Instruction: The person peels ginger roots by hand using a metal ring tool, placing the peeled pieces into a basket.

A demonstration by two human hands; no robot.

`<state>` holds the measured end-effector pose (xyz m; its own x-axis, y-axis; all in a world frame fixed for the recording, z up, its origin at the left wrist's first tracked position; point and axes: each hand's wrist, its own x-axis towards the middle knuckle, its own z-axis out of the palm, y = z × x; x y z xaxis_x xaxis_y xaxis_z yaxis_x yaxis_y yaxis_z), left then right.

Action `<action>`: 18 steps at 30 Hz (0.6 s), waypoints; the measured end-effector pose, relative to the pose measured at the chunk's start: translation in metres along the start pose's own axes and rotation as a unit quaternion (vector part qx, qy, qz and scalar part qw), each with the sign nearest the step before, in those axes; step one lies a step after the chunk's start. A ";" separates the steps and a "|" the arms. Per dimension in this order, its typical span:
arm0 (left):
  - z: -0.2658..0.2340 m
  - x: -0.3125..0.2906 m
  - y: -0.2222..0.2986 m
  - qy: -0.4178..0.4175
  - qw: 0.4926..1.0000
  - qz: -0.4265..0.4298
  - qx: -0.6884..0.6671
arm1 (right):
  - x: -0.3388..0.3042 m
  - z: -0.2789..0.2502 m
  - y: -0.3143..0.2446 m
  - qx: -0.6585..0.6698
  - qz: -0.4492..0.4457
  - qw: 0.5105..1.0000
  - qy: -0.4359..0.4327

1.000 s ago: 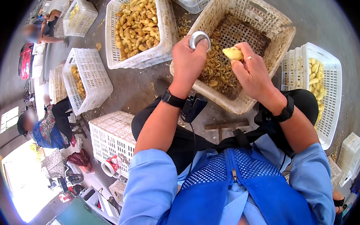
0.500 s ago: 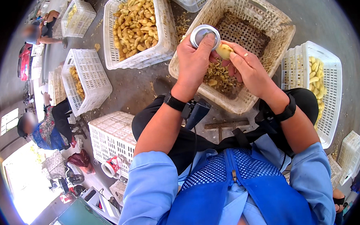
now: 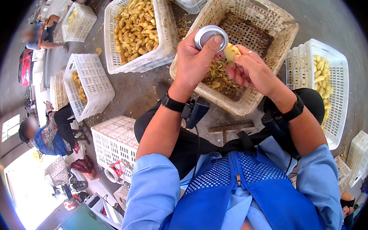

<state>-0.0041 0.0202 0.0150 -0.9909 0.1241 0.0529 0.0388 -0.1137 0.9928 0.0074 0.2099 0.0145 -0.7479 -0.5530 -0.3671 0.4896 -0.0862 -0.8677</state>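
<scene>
My left hand [image 3: 192, 61] is wrapped round a round silver metal can [image 3: 206, 32], the thumb laid over its recessed end. Right beside it, my right hand [image 3: 254, 69] pinches a pale yellow piece of ginger [image 3: 231, 51] between thumb and fingers. The ginger lies close against the can's edge; whether they touch is hard to tell. Below both hands stands a dirty white plastic crate [image 3: 282, 25], with peel scraps [image 3: 220, 76] and a few small bits on its slotted bottom.
Unpeeled ginger [image 3: 136, 30] fills a crate [image 3: 111, 44] at the far left. To my right, a white crate [image 3: 341, 77] holds paler ginger pieces [image 3: 321, 76]. An upturned crate [image 3: 114, 135] is by my left knee. Two people [image 3: 47, 130] sit farther left among more crates.
My right hand has tilted and shifted slightly, turning the ginger more upright beside the can. The left hand has moved a little to the left. Both grips stay closed.
</scene>
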 end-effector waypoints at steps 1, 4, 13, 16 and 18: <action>0.002 -0.001 0.001 0.009 1.000 0.002 0.021 | -0.001 0.001 0.002 -0.026 -0.005 0.999 0.025; 0.008 -0.007 0.002 0.024 0.995 0.027 0.091 | 0.000 0.002 0.009 -0.146 -0.054 0.985 0.075; 0.010 -0.010 -0.010 0.042 0.970 0.038 0.235 | 0.005 0.006 0.020 -0.230 -0.093 0.957 0.150; 0.008 -0.009 -0.018 0.060 0.968 0.033 0.243 | 0.013 0.007 0.025 -0.250 -0.079 0.951 0.167; 0.004 -0.007 -0.022 0.079 0.961 0.022 0.266 | 0.015 0.008 0.025 -0.264 -0.082 0.945 0.175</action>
<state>0.0022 0.0259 -0.0070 -0.9925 -0.0246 0.1198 0.0993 0.4094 0.9069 0.0126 0.1926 -0.0100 -0.9423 -0.2517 -0.2206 0.1306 0.3304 -0.9348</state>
